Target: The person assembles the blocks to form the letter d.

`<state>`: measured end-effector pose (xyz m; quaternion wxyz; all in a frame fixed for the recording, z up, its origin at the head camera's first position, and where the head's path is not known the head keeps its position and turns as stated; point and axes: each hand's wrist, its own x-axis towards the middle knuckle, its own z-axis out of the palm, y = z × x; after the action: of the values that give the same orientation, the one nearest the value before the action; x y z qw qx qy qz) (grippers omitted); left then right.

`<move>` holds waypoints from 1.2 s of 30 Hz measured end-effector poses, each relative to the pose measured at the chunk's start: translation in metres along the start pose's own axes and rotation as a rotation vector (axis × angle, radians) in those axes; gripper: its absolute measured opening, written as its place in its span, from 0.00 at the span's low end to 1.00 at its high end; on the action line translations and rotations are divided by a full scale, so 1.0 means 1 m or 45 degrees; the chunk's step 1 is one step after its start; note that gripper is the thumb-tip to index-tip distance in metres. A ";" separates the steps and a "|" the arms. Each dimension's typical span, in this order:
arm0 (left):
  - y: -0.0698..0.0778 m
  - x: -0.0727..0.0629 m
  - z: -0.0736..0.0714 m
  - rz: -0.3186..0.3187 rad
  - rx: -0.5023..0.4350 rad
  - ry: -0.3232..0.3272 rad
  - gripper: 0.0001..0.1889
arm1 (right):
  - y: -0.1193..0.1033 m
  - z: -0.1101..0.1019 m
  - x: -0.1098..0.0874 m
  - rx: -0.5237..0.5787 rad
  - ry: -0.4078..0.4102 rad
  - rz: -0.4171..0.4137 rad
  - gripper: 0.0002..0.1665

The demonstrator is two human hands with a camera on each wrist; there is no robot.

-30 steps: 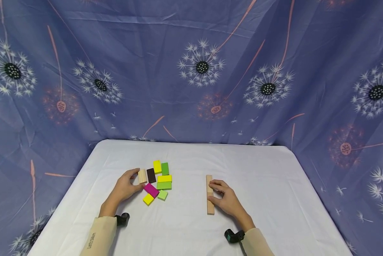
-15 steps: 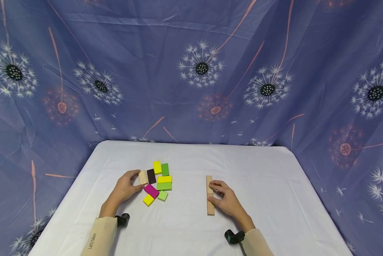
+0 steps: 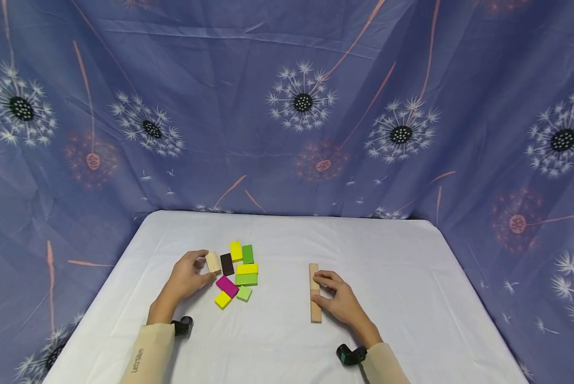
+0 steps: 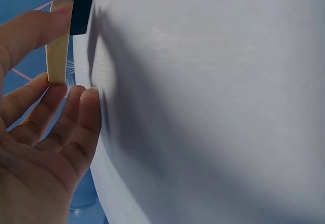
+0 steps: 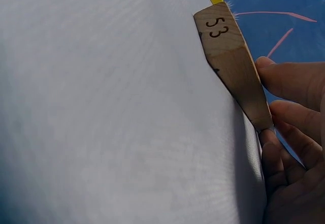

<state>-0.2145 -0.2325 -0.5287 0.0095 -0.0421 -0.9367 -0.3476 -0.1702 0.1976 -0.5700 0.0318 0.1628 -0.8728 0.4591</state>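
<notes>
Easing slightly away from the dark block (image 3: 226, 264), the left hand (image 3: 185, 275) holds the pale block (image 3: 213, 262) at the colored cluster's edge in the head view; the right hand (image 3: 337, 300) rests on end-to-end wooden pieces (image 3: 316, 313). From the left wrist, its grip is narrow, thumb and fingertips pinching; the shift suggests the block moves freely. From the right wrist, the grip looks relaxed, fingers touching the wood marked 53.

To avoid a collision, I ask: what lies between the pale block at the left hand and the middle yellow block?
The dark brown block lies between the pale block and the middle yellow block; the head view shows this.
</notes>
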 end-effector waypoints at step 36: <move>0.080 0.018 0.026 0.157 -0.236 -0.025 0.36 | -0.002 -0.001 -0.001 0.028 -0.004 0.054 0.31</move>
<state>-0.2258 -0.1537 -0.4955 0.0179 -0.1038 -0.8962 -0.4309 -0.1690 0.1976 -0.5679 0.0189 0.1453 -0.8711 0.4688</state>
